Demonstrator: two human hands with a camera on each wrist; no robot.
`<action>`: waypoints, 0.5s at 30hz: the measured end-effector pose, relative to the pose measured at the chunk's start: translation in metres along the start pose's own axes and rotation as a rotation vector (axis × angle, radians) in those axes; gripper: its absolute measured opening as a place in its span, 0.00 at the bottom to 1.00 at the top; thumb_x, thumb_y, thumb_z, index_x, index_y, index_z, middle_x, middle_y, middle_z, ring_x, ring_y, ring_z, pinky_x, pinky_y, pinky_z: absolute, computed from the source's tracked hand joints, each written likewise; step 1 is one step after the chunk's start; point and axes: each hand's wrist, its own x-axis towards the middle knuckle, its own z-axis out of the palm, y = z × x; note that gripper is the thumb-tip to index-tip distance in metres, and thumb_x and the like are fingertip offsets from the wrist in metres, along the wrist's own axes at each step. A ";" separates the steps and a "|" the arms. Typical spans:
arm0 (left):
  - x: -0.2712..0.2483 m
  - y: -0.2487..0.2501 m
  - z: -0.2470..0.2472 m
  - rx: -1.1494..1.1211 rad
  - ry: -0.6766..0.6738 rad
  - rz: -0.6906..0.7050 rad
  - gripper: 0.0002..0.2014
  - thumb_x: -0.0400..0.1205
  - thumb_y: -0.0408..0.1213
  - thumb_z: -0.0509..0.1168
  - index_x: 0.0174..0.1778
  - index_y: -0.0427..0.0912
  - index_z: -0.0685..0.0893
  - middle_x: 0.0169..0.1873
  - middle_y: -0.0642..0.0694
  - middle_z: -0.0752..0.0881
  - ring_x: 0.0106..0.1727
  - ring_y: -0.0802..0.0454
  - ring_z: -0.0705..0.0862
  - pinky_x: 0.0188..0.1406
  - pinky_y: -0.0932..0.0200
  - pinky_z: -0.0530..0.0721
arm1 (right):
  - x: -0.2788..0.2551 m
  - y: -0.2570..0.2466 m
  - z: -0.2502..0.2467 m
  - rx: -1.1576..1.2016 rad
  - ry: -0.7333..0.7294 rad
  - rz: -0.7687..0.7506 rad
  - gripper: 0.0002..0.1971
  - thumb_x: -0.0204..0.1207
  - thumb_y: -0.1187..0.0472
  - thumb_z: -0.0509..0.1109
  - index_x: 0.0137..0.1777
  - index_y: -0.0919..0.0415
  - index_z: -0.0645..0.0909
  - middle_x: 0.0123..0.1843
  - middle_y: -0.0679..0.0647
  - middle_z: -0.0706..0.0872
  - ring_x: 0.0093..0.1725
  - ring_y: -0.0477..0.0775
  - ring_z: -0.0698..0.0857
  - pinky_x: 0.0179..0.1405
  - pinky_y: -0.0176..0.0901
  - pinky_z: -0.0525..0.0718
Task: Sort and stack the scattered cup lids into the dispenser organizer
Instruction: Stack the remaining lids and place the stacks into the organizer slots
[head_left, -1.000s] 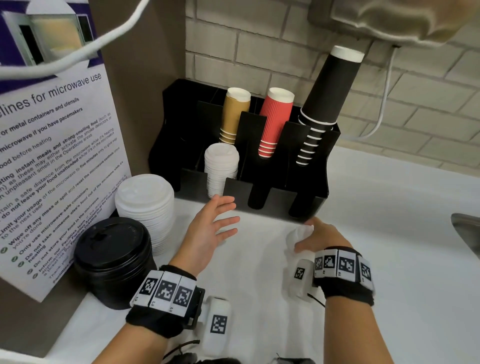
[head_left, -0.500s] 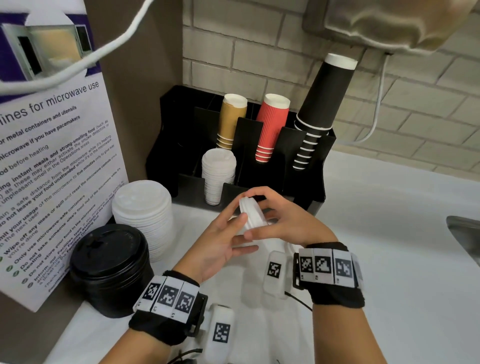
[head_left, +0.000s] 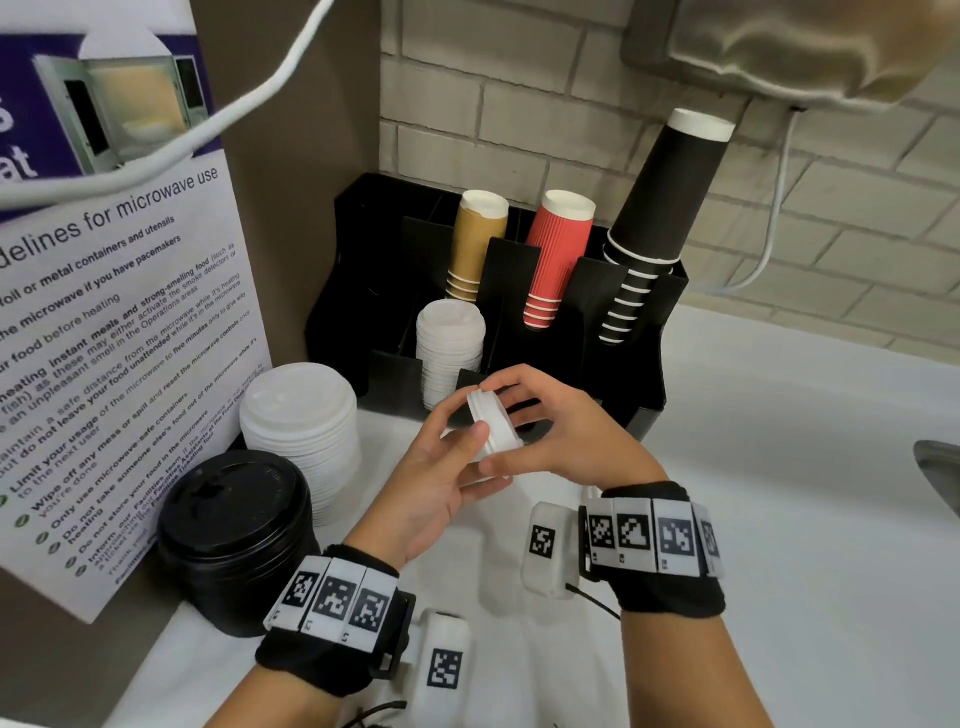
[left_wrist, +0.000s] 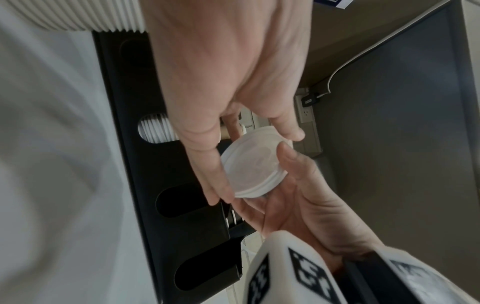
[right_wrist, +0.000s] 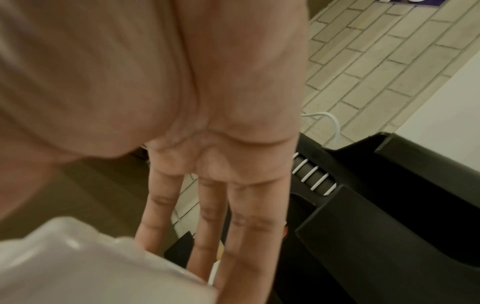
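Note:
A small stack of white cup lids is held on edge between both hands, just in front of the black organizer. My left hand holds it from the left, thumb on the lid's face. My right hand pinches it from the right, index finger over the top and thumb underneath. In the left wrist view the white lids sit between the left hand and the right hand. A stack of small white lids fills one front slot of the organizer.
A stack of larger white lids and a stack of black lids stand on the counter at the left, beside a microwave notice. Brown, red and black cups stand in the back slots. A sink edge is at the right.
My right hand lifted white lids off the counter and brought them to the left hand. Both hands now hold them together in front of the organizer.

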 end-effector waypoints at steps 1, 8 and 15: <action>0.001 0.001 -0.001 -0.012 0.017 0.006 0.31 0.76 0.46 0.67 0.78 0.53 0.70 0.68 0.37 0.82 0.65 0.38 0.86 0.61 0.44 0.86 | 0.004 -0.002 -0.002 -0.006 0.000 -0.006 0.32 0.58 0.58 0.87 0.62 0.44 0.79 0.56 0.44 0.85 0.52 0.40 0.85 0.50 0.33 0.86; 0.004 0.002 -0.008 -0.059 0.189 0.025 0.27 0.73 0.55 0.65 0.68 0.53 0.79 0.66 0.45 0.83 0.59 0.48 0.89 0.58 0.53 0.86 | 0.085 -0.015 -0.024 -0.170 0.257 -0.081 0.30 0.62 0.58 0.85 0.61 0.56 0.74 0.58 0.52 0.82 0.54 0.50 0.83 0.51 0.36 0.84; 0.004 -0.002 -0.009 -0.025 0.218 -0.036 0.22 0.78 0.55 0.62 0.65 0.50 0.83 0.64 0.46 0.86 0.57 0.48 0.90 0.50 0.58 0.88 | 0.152 -0.010 -0.015 -0.523 0.116 -0.045 0.28 0.71 0.57 0.79 0.71 0.60 0.77 0.68 0.60 0.79 0.68 0.57 0.78 0.61 0.36 0.72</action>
